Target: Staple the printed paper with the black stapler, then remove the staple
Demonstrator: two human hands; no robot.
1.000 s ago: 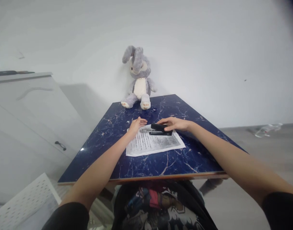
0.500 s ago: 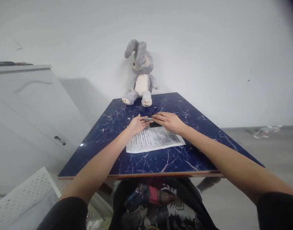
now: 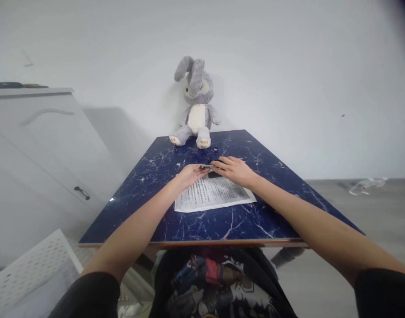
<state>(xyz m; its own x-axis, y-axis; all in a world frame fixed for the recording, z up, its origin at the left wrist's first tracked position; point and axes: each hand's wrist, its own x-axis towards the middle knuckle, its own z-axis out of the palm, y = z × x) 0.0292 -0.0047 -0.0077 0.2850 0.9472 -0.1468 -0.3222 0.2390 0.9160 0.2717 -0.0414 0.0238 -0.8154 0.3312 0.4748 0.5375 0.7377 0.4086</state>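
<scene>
A printed sheet of paper (image 3: pixel 212 196) lies on a dark blue marbled table (image 3: pixel 202 221). At the sheet's far edge sits a black stapler (image 3: pixel 213 173), mostly hidden under my right hand (image 3: pixel 234 170), whose fingers curl over it. My left hand (image 3: pixel 189 173) rests on the paper's top left corner, its fingertips touching the stapler's metal front end.
A grey and white plush rabbit (image 3: pixel 195 106) sits at the table's far edge against the white wall. A white cabinet (image 3: pixel 40 145) stands to the left, a white perforated panel (image 3: pixel 30 274) at lower left. A clear plastic bottle (image 3: pixel 363 185) lies on the grey floor, right.
My right hand has slid the stapler from the sheet's top right to its top middle and now covers it. My left hand has closed in onto the stapler's front end.
</scene>
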